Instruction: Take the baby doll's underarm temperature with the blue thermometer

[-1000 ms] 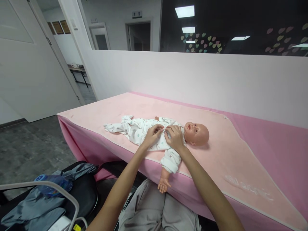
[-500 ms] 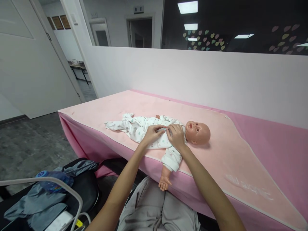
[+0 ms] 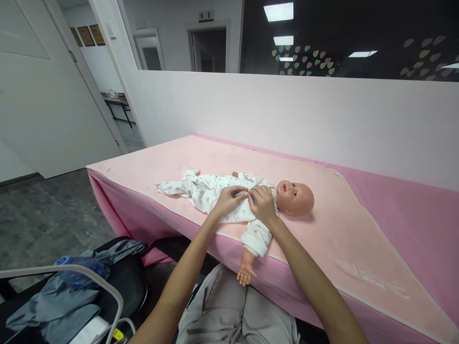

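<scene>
A baby doll point(image 3: 294, 198) lies on its back, its bald head to the right and one bare hand hanging over the table's near edge. It wears a white patterned romper point(image 3: 211, 186) whose legs trail flat to the left. On the doll's chest, my left hand point(image 3: 229, 199) pinches the romper's front cloth. Close beside it my right hand point(image 3: 262, 200), fingers bent, grips the same cloth nearer the neck. The fingertips of both hands nearly meet, and the small bit of cloth or fastening between them is mostly hidden.
The table has a pink cover point(image 3: 304, 272) with a pale pink sheet point(image 3: 158, 157) on top. At the lower left a black chair point(image 3: 134, 282) holds grey cloth point(image 3: 53, 301) and a blue bottle point(image 3: 84, 271). A white wall point(image 3: 251, 110) stands behind the table.
The fingertips have shifted slightly at the romper's front, drawing a little closer together. The doll lies as before, and the view has barely moved.
</scene>
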The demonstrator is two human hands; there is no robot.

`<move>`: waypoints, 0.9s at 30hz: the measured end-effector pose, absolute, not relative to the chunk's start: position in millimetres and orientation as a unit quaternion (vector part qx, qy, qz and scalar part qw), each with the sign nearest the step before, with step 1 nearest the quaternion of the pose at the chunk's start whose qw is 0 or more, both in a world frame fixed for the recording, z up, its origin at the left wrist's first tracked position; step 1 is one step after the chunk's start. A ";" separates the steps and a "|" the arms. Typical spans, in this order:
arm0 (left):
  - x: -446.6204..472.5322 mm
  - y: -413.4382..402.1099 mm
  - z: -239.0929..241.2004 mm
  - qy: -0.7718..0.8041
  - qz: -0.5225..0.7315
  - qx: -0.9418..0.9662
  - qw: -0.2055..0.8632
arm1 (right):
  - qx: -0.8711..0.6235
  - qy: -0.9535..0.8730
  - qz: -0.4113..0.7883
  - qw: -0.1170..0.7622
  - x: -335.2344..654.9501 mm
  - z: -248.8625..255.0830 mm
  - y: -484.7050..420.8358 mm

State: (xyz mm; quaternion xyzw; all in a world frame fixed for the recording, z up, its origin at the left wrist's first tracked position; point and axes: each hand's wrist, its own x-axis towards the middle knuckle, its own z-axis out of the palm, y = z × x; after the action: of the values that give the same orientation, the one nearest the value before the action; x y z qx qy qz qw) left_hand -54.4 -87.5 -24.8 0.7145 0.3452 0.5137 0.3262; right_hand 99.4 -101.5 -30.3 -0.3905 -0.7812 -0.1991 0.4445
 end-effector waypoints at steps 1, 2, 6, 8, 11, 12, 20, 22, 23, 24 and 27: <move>-54.4 -87.8 -24.5 0.344 0.512 0.716 0.327 | -0.389 -0.782 -0.198 0.445 99.5 -30.5 -101.4; -54.4 -88.0 -24.2 0.344 0.510 0.718 0.327 | -0.387 -0.782 -0.197 0.446 99.6 -30.8 -101.2; -53.8 -87.9 -23.5 0.350 0.510 0.712 0.331 | -0.377 -0.787 -0.200 0.446 99.8 -31.7 -100.5; -53.4 -87.4 -24.0 0.350 0.514 0.707 0.336 | -0.371 -0.790 -0.202 0.445 99.9 -31.8 -100.3; -53.1 -86.6 -25.4 0.348 0.518 0.705 0.336 | -0.369 -0.790 -0.204 0.445 100.1 -31.6 -100.3; -53.0 -86.5 -25.8 0.347 0.517 0.707 0.334 | -0.369 -0.789 -0.205 0.447 100.0 -31.5 -100.4; -52.0 -85.0 -27.6 0.343 0.517 0.723 0.305 | -0.367 -0.787 -0.203 0.451 98.6 -30.7 -102.1; -51.7 -84.0 -28.3 0.346 0.517 0.728 0.289 | -0.360 -0.792 -0.204 0.450 98.8 -30.9 -102.7; -51.4 -83.7 -28.9 0.347 0.517 0.731 0.278 | -0.358 -0.793 -0.204 0.449 99.0 -31.1 -102.9; -51.1 -83.7 -29.5 0.348 0.518 0.736 0.263 | -0.357 -0.793 -0.204 0.450 99.2 -31.4 -103.0; -49.9 -86.1 -31.7 0.357 0.517 0.755 0.189 | -0.371 -0.783 -0.206 0.455 99.8 -31.9 -102.7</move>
State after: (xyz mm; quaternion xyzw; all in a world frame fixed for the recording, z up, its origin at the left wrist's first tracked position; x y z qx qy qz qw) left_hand -49.9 -86.1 -31.7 0.7549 0.3573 0.5166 0.1887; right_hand 99.8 -102.7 -31.9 -0.3710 -0.7828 -0.2060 0.4550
